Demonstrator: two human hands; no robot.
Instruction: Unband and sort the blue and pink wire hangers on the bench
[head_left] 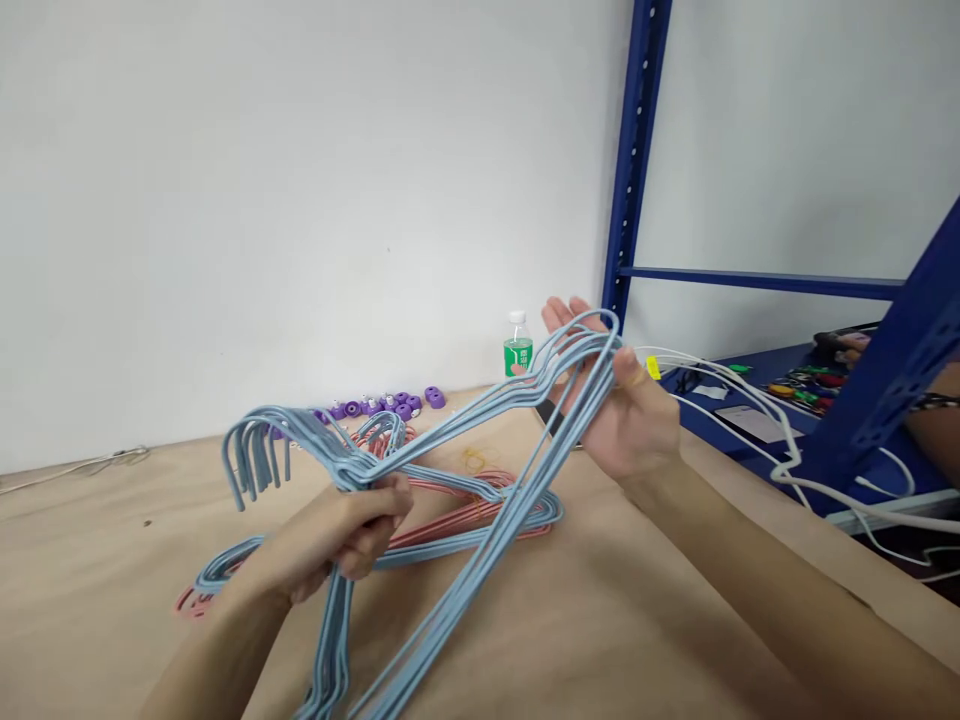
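— Which way does it run?
— My bundle of light-blue wire hangers (491, 545) slants from hooks at left up to the right. My left hand (352, 530) clenches the necks; my right hand (630, 415), spread flat, props the far corner. The blue steel shelf post (634, 200) crowds there; room lies leftward over the tan table (112, 580).

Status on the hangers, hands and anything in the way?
Left hand shut on blue hangers at the necks, bundle lifted. Right hand open, fingers spread, thumb over bundle's far corner. Pink hangers lie on table directly beneath.
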